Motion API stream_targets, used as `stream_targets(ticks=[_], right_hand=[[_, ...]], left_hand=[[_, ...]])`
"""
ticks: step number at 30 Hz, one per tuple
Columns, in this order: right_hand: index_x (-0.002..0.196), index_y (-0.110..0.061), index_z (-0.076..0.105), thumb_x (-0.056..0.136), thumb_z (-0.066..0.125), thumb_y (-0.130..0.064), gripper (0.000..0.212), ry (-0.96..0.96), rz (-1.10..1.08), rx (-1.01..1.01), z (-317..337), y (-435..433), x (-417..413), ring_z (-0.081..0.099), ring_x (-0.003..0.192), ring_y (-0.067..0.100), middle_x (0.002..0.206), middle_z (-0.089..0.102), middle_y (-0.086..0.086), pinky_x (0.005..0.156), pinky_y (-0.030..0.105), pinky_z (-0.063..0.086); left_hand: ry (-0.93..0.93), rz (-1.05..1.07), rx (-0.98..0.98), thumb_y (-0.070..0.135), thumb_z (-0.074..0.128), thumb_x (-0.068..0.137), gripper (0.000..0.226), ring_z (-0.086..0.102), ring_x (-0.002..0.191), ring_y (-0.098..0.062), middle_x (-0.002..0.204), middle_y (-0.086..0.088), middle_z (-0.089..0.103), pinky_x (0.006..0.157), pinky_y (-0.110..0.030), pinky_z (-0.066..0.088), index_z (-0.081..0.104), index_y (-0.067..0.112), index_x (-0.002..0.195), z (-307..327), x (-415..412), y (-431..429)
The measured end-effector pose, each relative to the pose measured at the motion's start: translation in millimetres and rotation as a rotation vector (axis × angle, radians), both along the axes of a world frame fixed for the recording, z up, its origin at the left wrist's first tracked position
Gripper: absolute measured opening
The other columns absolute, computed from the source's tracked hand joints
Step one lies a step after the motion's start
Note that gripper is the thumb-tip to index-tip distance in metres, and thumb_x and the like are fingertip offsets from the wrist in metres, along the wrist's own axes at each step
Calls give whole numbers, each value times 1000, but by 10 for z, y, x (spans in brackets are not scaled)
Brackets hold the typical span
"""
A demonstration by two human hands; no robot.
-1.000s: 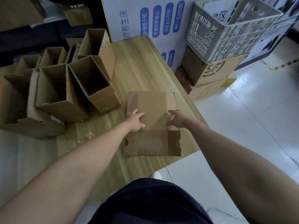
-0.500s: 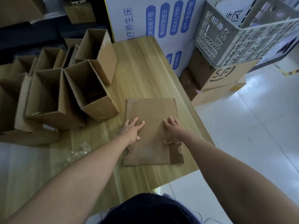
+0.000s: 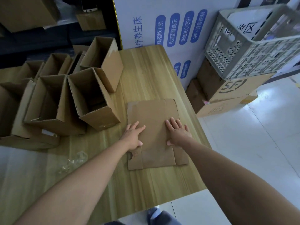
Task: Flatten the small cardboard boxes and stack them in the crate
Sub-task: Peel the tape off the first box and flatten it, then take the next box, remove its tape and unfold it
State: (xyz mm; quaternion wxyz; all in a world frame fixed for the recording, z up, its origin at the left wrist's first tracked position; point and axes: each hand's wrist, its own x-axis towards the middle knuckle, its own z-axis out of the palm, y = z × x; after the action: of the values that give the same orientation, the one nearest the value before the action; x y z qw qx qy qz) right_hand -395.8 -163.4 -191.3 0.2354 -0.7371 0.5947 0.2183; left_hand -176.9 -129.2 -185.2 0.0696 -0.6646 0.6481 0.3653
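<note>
Centre of the frame, the flattened box [image 3: 152, 132] lies on the worktop [image 3: 146, 70]; the left hand [image 3: 134, 135] and right hand [image 3: 177, 133] press it with fingers spread; it looks light, stiff, springy at its creases; best pinched by opposite long edges; the crate [image 3: 253, 46] sits upper right.

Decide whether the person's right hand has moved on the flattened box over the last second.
Yes. The right hand, earlier curled at the right edge of the flattened box, now lies spread flat on it, slightly further inward.
</note>
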Motion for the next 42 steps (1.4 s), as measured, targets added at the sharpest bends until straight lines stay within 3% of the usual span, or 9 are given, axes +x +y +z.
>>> stream_targets(ticks=[4,9,16,25,29,33,36,39,42], right_hand=[[152,-18,-4,87,64,-34,96,-13,54,-123,-51,101,22,-10,146,26,160,-10,6,116,44,-3],[148,-7,-19,76,75,-42,123,-50,145,93,-92,200,34,-20,143,30,153,-29,13,117,39,0],[146,-4,-21,80,74,-32,119,55,183,31,10,-94,91,-16,145,27,155,-26,12,119,39,2],[148,-4,18,94,50,-14,63,132,183,-319,318,204,253,14,143,31,152,25,13,118,45,7],[142,-9,32,96,50,-21,51,-125,224,-452,782,90,634,25,139,28,146,38,10,116,42,15],[138,-14,42,96,50,-22,44,-361,291,-575,1238,-40,1234,32,132,29,140,46,9,106,40,33],[142,-20,39,94,54,-26,52,-413,366,-555,1359,-38,1716,25,136,30,144,40,8,108,42,32],[149,-29,26,92,58,-24,65,-323,427,-441,1315,-28,2092,0,144,33,158,11,6,114,49,18],[138,-34,46,92,57,-23,49,-235,415,-468,1227,-86,2295,-12,144,35,160,-1,3,115,53,6]], left_hand=[[-105,-109,24,34,78,73,109,-19,144,-19,156,9,-22,116,-40,1,-1,41,149,-116,23,255],[-207,-156,-6,36,78,72,112,-16,145,-20,157,4,-21,116,-40,-5,-3,39,149,-117,-23,200],[-271,-91,-45,37,76,73,110,-10,146,-20,158,5,-17,117,-40,-2,-3,38,150,-108,-121,-5],[-151,96,-334,18,58,91,61,20,143,-21,156,-7,22,118,-36,6,33,14,146,152,-246,234],[-21,250,-604,-2,45,92,41,42,127,-25,140,-7,45,106,-35,35,53,8,130,603,-158,266],[-23,494,-816,3,53,90,35,47,121,-23,129,-5,53,98,-32,41,58,10,124,1004,234,358],[-22,522,-869,7,57,90,33,50,118,-22,127,-6,54,99,-33,41,58,9,122,1156,627,551],[-17,523,-865,9,57,90,36,46,121,-21,130,-6,51,104,-32,37,56,10,126,1247,936,707],[-12,527,-847,12,58,91,36,43,125,-20,131,-4,50,107,-32,34,55,11,127,1292,1167,831]])
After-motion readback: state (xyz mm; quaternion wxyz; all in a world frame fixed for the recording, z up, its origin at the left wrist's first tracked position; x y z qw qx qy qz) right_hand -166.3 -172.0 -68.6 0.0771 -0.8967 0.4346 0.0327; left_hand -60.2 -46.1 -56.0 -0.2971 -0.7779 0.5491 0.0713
